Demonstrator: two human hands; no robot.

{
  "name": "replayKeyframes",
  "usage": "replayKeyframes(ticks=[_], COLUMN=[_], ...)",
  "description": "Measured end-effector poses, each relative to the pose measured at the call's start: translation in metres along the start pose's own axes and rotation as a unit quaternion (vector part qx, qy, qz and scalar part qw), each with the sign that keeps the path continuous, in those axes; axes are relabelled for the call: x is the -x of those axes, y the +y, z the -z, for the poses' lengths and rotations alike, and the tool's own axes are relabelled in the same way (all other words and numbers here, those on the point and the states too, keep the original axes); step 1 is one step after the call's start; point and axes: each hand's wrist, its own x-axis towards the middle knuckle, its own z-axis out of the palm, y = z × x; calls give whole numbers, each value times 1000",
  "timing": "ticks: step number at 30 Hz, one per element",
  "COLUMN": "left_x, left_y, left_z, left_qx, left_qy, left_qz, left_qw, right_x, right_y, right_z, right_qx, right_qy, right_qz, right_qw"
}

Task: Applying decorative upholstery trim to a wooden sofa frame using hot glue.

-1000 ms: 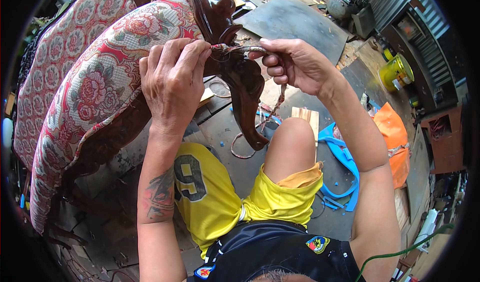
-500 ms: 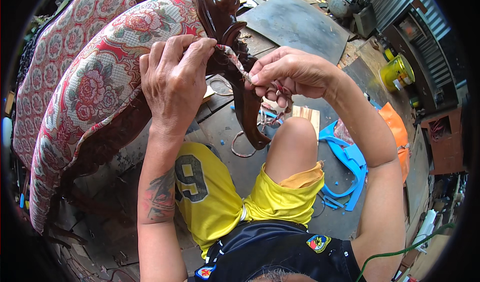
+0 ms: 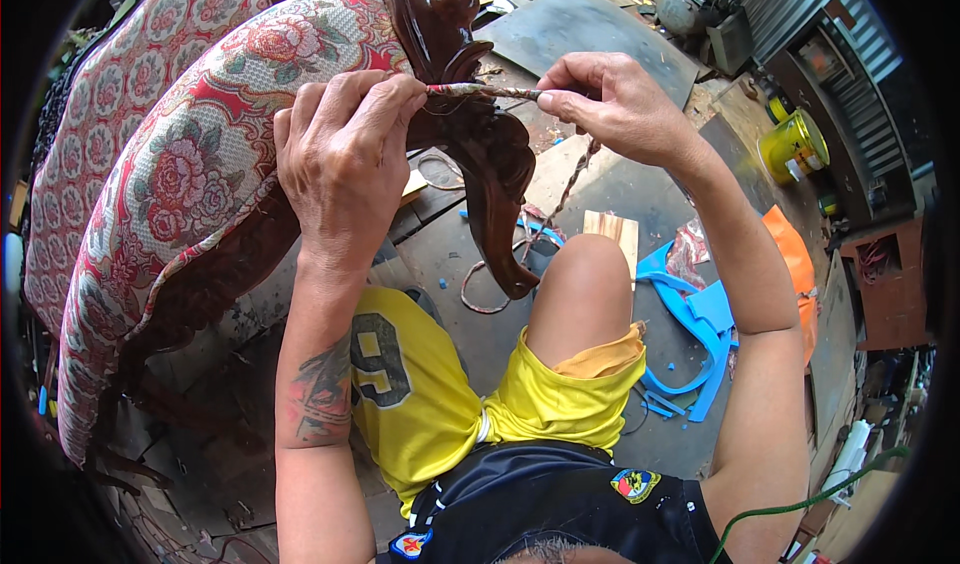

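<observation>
A patterned fabric piping cord [image 3: 482,91] runs taut and nearly level between my hands. My left hand [image 3: 345,154] pinches its left end against the front corner of a floral upholstered seat [image 3: 185,179]. At the cord's other side, my right hand [image 3: 625,109] grips it between thumb and fingers. From there the loose length hangs, twisted, and curls on the floor by the foot of the carved dark wooden leg [image 3: 495,199]. My left fingertips partly hide where the cord meets the seat edge.
Blue foam offcuts [image 3: 700,334] and an orange piece [image 3: 790,264] lie on the floor to the right. Beyond them stands a yellow can [image 3: 793,146]. A dark flat board [image 3: 590,44] lies at the back, and a wood block [image 3: 612,232] sits behind my knee.
My right hand has moved up and to the right, drawing the cord straight. The bunched part it held has dropped into a hanging strand. My left hand has barely moved.
</observation>
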Motion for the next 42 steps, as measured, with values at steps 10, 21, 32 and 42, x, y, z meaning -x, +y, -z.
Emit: replayKeyframes(ticks=[10,21,32,42], left_x=[0,-18,-25,-24], left_y=[-1,24,35,39], left_z=[-1,-7,-42,-47], left_qx=[-12,24,95,94], left_qy=[-4,-51,-113,-93], left_qz=[-2,-84,-117,-105], left_qw=[1000,995,982,986], right_x=[4,5,42,132], right_y=[14,27,53,50], right_z=[-4,-3,19,43], right_qx=[18,-126,-65,-577], right_qy=[-16,-52,-16,-211], right_qz=[21,-7,-100,-92], right_qw=[999,991,993,783])
